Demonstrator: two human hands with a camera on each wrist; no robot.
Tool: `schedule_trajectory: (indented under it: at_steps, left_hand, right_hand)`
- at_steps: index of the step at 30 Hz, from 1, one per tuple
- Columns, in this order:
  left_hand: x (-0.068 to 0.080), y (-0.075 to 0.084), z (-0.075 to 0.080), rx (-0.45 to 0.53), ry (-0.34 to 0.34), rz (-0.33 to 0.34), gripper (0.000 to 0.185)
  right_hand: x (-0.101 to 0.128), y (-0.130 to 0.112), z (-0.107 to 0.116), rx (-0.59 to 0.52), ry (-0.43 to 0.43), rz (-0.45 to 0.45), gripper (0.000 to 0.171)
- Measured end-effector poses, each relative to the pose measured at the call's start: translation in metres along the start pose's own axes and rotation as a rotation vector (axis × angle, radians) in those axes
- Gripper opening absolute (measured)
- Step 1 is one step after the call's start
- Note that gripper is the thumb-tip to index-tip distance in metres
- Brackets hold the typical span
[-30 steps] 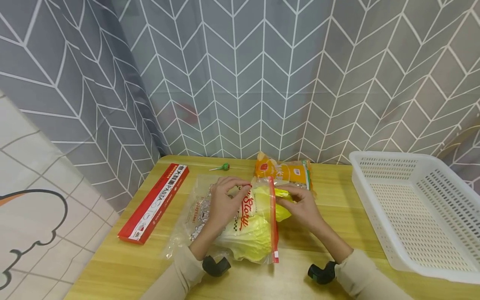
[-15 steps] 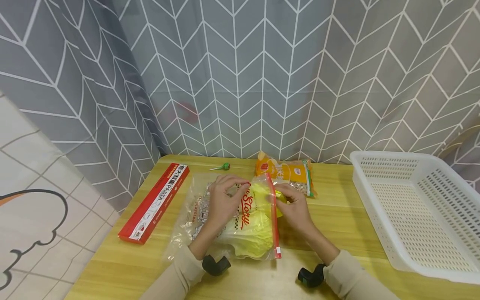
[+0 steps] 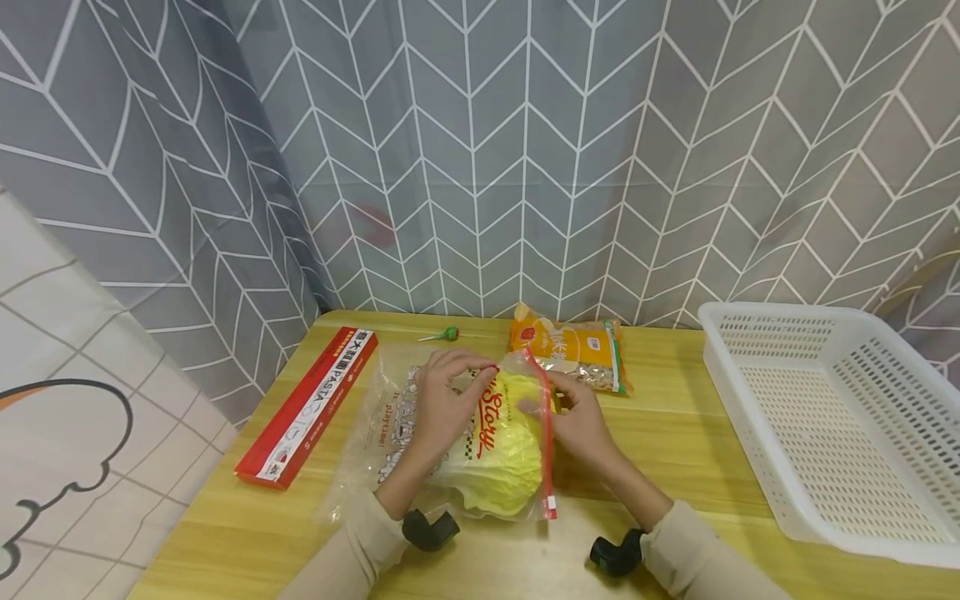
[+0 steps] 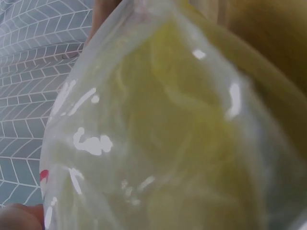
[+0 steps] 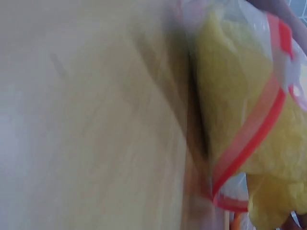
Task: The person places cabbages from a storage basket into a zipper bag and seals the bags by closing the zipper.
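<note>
Red pasta box: long red and white cardboard box (image 3: 309, 405), flat near the left edge of the wooden surface (image 3: 675, 433).
Left hand: left hand (image 3: 444, 402) on top of the clear zip bag with a red seal strip (image 3: 480, 433); fingers curled, pinching the bag's top edge at its far end.
Bag: at the middle of the surface, holding a pale yellow-green cabbage (image 3: 501, 458).
Right hand: right hand (image 3: 577, 421) at the bag's mouth, fingers pinching the red seal strip.
Snack packet: orange plastic packet (image 3: 573, 350) by the far edge.
Basket: white perforated plastic basket (image 3: 757, 475) at the right edge.
</note>
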State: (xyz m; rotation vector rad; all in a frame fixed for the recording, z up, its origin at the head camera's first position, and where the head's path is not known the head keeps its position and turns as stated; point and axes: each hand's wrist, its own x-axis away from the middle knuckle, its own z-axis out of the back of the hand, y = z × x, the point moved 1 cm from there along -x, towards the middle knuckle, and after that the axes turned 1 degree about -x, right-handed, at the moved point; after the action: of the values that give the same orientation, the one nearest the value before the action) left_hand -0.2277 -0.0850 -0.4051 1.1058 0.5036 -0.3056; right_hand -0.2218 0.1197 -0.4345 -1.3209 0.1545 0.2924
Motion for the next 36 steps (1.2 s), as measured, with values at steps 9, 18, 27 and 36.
schedule_trajectory:
  at_steps: [9,18,27,36]
  left_hand:
    - [0.001,-0.004,-0.003,0.001,-0.009,0.022,0.01]
    - [0.001,-0.006,-0.003,-0.001,-0.01,0.023,0.014]
    - [0.0,-0.006,-0.002,-0.012,-0.011,0.031,0.013]
    - [-0.002,-0.007,0.0,-0.007,0.005,0.028,0.011]
  right_hand:
    - [0.006,0.012,0.021,0.039,-0.038,0.024,0.05]
    - [0.026,0.016,0.045,0.072,0.074,0.006,0.034]
    - [0.054,0.026,0.051,-0.02,-0.205,-0.053,0.025]
    - [0.069,0.022,0.044,-0.089,-0.369,-0.017,0.017]
